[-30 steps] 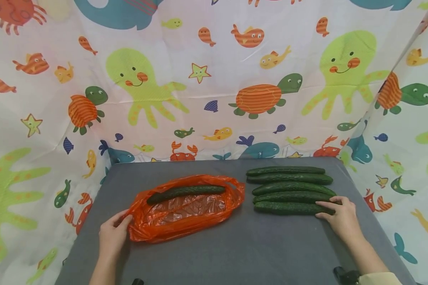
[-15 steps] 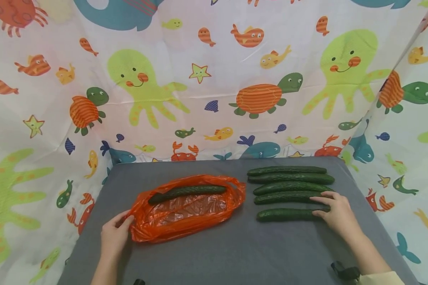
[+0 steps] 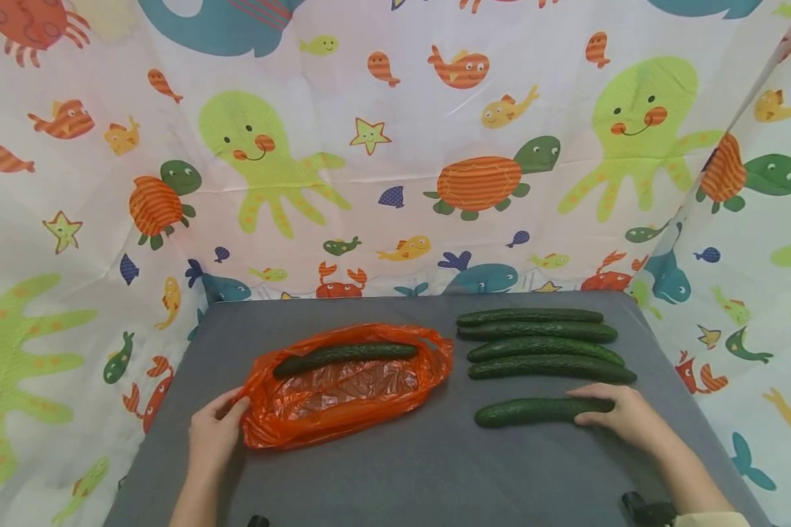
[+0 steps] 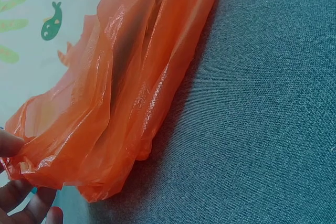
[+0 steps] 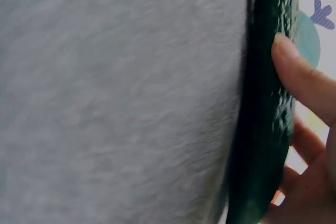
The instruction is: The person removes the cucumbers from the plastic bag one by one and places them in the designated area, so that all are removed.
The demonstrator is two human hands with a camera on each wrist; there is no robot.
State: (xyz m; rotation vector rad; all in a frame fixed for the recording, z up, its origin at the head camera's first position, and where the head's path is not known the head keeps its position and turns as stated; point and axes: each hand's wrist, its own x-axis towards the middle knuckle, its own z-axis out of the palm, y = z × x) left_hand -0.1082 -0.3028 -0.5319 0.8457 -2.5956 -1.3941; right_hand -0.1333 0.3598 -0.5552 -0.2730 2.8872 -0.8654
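In the head view, an orange plastic bag (image 3: 343, 428) lies with its mouth spread on the left of the table, one cucumber (image 3: 349, 356) inside it. My left hand (image 3: 212, 432) pinches the bag's left end; in the left wrist view, thumb and fingers sit on either side of the thin plastic (image 4: 131, 129). On the right, my right hand (image 3: 622, 417) grips the right end of a separate cucumber (image 3: 527, 412), thumb on one side and fingers on the other, as the right wrist view shows on the cucumber (image 5: 262, 103).
Several more cucumbers (image 3: 547, 348) lie side by side at the back right, behind the held one. They rest on a grey cloth-covered table (image 3: 435, 476). A white curtain (image 3: 395, 241) with printed sea animals stands along the back and both sides.
My right hand has drawn the nearest cucumber away from the row, toward the table's front, leaving a gap. My left hand and the bag have barely moved.
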